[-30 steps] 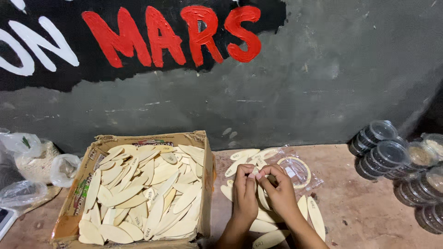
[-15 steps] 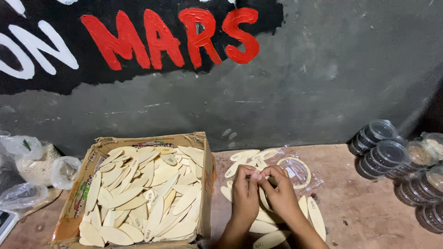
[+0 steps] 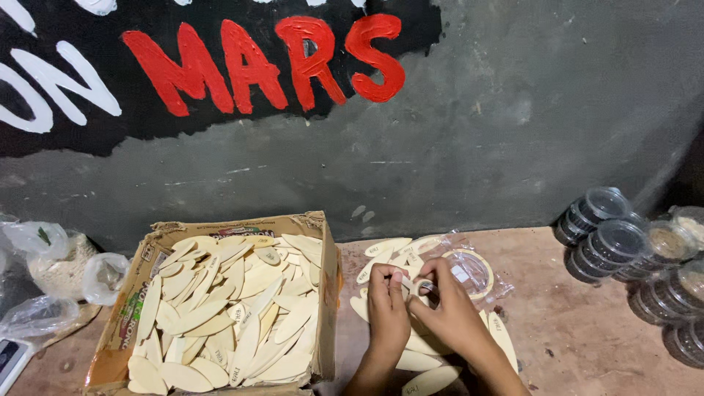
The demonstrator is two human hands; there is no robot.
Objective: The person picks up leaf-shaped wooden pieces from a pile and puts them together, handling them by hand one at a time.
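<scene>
Looking down at a reddish-brown surface (image 3: 587,330) against a dark grey wall (image 3: 513,132), painted up top with a black patch carrying big red block letters (image 3: 264,62) and some white ones at the far left.

Left hand (image 3: 387,312) and right hand (image 3: 451,312) close together over a loose pile of pale oval wooden pieces (image 3: 418,345), fingers curled tight and pinching something small and pale (image 3: 422,284) between them. Looks like tape or one of the ovals, can't tell which. Held just above the pile, in front of a roll of clear tape (image 3: 469,268) sitting in a crinkly clear plastic wrapper.

Just left of the hands: open brown cardboard box (image 3: 117,323) with green and red printing on its side flap, heaped full of the same pale ovals, some stamped with tiny dark marks.

Far right: stacks of small round clear plastic containers with dark lids (image 3: 609,246), lying on their sides.

Far left: a few knotted clear plastic bags (image 3: 55,257) with pale stuff inside.
</scene>
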